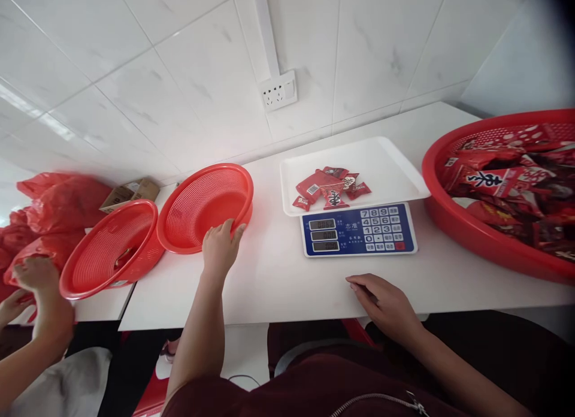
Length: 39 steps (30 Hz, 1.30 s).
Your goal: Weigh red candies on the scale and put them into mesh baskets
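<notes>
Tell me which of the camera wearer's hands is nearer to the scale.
Right. The right hand is just on the near side of the scale; the left hand is farther off, left of it, at the rim of a red basket.

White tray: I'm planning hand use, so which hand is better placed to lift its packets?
Probably the right hand: it looks free and near the scale and tray, while the left hand holds a red basket.

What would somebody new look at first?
Probably the big red basket, full of red snack packets, at the far right. Next, the digital scale near the middle, with more packets on its white tray. Left of it, the left hand holds a smaller red basket.
</notes>
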Motion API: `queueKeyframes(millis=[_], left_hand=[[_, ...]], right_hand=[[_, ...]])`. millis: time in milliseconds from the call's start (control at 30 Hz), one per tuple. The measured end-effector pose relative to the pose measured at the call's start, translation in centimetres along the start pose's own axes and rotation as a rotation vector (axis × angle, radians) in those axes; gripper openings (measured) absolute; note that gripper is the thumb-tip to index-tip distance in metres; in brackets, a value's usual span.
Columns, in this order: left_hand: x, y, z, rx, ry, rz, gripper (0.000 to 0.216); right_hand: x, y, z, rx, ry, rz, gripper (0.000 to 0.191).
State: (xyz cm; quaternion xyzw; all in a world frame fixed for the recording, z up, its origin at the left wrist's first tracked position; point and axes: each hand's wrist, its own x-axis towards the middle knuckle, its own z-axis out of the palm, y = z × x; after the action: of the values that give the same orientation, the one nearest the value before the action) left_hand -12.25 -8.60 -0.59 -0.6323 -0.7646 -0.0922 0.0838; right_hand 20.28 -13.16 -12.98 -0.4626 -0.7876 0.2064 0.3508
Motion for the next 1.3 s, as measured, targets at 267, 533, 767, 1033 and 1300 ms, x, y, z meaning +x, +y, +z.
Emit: queueKeyframes(millis=[267, 533, 767, 1033, 1300], left_hand=[[-0.3, 3.2, 0.5, -0.079, 0.056, 0.158, 0.043], [2.4, 9.1, 1.2, -0.306, 0.185, 0.515, 0.020], [5.2, 12.5, 0.4, -0.198, -0.070, 0.499, 0.025], [6.2, 12.1, -0.5, -0.240, -0.103, 0.422, 0.014], [-1.5, 13.6, -1.2, -0.782, -0.390, 0.507, 0.010]], right_hand=[[-0.1, 0.1, 0.1, 0.001, 0.015, -0.015, 0.022], [-0.1, 0.2, 0.2, 0.050, 0.012, 0.027, 0.024], [0.0, 0.1, 0.2, 0.050, 0.028, 0.003, 0.023], [0.0, -0.1, -0.1, 0.062, 0.017, -0.009, 0.023], [0.1, -0.4, -0.6, 0.230, -0.026, 0.134, 0.028]])
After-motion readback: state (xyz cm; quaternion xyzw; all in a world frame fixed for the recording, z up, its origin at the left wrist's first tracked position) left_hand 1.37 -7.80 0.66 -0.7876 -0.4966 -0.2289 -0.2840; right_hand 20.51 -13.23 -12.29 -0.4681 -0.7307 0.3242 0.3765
